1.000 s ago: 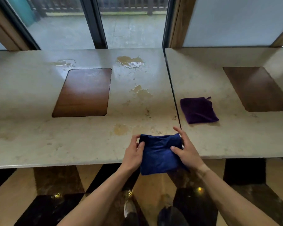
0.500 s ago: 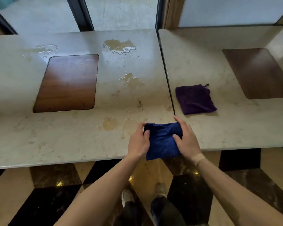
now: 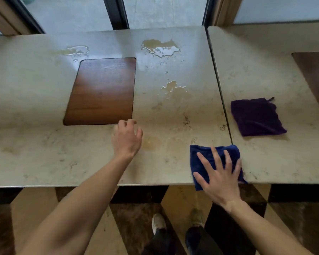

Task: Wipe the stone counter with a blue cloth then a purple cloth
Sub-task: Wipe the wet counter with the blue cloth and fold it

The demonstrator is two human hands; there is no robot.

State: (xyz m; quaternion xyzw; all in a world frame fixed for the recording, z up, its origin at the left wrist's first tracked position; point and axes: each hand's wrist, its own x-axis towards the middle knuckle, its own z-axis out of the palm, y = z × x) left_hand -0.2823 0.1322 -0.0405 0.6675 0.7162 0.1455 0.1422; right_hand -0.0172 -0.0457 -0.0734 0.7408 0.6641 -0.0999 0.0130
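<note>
A folded blue cloth [image 3: 201, 155] lies at the front edge of the beige stone counter [image 3: 35, 148], over the seam between two slabs. My right hand [image 3: 219, 177] presses flat on it with fingers spread. My left hand [image 3: 127, 137] rests on bare stone to the left, fingers loosely curled, holding nothing. A folded purple cloth [image 3: 256, 116] lies on the right slab, beyond the blue one. Puddles of liquid sit at the back [image 3: 160, 47], back left [image 3: 75, 51] and mid-counter [image 3: 171, 86]; a faint stain [image 3: 151, 142] lies beside my left hand.
A brown wooden inset [image 3: 101, 91] is set into the left slab, and another [image 3: 317, 74] into the right slab. A dark seam [image 3: 219, 85] divides the slabs. Windows stand behind the counter. My shoes [image 3: 158, 223] show on the chequered floor below.
My left hand has let go of the blue cloth and moved left onto the stone. My right hand now lies flat on the cloth, which sits spread at the counter's edge.
</note>
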